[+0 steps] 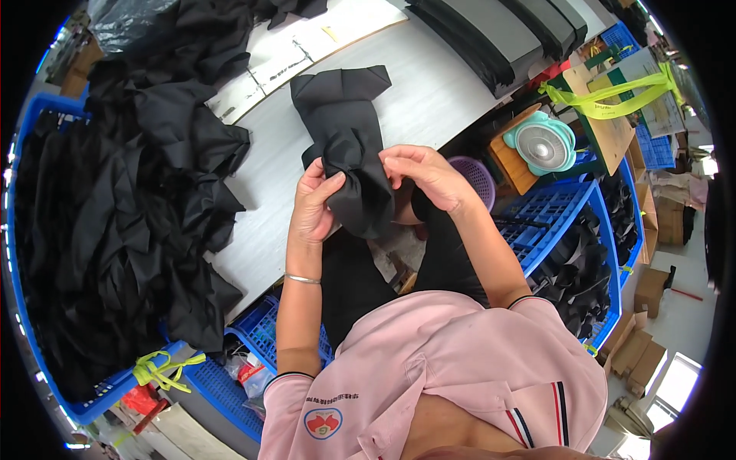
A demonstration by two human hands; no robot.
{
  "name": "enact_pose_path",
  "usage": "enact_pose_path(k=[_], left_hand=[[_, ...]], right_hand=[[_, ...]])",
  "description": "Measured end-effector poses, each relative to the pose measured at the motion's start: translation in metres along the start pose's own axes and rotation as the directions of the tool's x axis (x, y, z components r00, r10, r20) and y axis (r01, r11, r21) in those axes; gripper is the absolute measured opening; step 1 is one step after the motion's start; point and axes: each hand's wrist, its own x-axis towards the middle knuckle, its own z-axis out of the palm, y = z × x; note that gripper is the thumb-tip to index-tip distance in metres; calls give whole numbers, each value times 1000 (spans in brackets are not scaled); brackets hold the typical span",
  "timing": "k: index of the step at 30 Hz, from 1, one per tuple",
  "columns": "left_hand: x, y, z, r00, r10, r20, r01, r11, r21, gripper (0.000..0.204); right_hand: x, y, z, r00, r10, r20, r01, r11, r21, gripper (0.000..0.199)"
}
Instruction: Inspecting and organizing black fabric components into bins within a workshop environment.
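A piece of black fabric (349, 126) stretches from the worktable toward my lap, its far end folded over and its middle bunched up. My left hand (314, 201) grips the bunched part, with the thumb on top and fingers behind it. At the fabric's right edge, my right hand (429, 178) is closed, thumb and fingertips pinched against the cloth. The near end of the piece hangs past the table's edge above my knees.
A large heap of black cloth (130, 222) covers the left side, spilling from a blue crate (31, 126). Stacked grey and black panels (491, 38) lie at the far right. Right of me are a small turquoise fan (543, 144), a purple basket (474, 178) and a blue crate (606, 249) of black pieces.
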Motion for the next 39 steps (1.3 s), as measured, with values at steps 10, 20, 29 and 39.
enact_pose_path(k=[10, 20, 29, 39], left_hand=[[-2, -9, 21, 816, 561, -136, -343, 660, 669, 34], [-7, -14, 38, 607, 792, 68, -298, 148, 943, 45], [-13, 20, 31, 693, 720, 21, -312, 274, 910, 48], [-59, -7, 34, 743, 642, -190, -309, 581, 753, 38]], right_hand=[[-5, 12, 45, 694, -708, -129, 202, 363, -910, 18], [0, 20, 17, 759, -651, -4, 244, 290, -925, 38], [7, -85, -57, 728, -682, 73, 335, 261, -905, 47], [64, -175, -175, 627, -764, -154, -171, 58, -984, 22]])
